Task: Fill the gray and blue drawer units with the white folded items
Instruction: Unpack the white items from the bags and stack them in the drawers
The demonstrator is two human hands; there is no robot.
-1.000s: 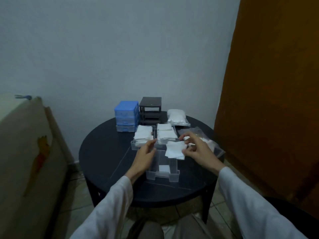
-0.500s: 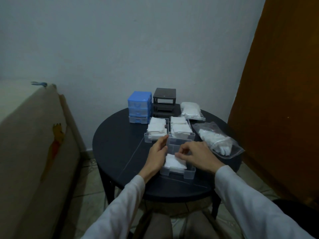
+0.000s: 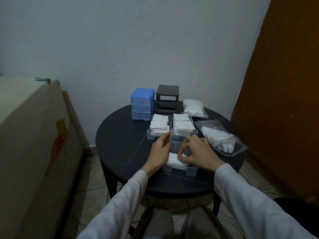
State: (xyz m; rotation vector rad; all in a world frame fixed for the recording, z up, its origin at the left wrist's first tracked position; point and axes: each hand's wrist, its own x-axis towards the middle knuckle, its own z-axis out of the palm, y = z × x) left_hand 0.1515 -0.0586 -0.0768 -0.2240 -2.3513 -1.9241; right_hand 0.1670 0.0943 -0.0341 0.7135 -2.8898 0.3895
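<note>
Centrally, a white folded item (image 3: 174, 160) is pressed into the near clear drawer (image 3: 179, 168) by the right hand (image 3: 198, 152); the drawer's side is touched by the left hand (image 3: 159, 150), fingers straight. No writing can be read.

1. You had the two drawer units (image 3: 142, 104) at the back of the desk (image 3: 120, 144), one (image 3: 167, 99) right of the other.
2. Before them, two filled drawers (image 3: 159, 126) sat side by side.
3. Nearest you lay a third drawer (image 3: 179, 168) with a folded item (image 3: 173, 160) in it, your left hand (image 3: 159, 150) and right hand (image 3: 198, 152) at it.
4. Two bags (image 3: 221, 135) lay to the right.
</note>
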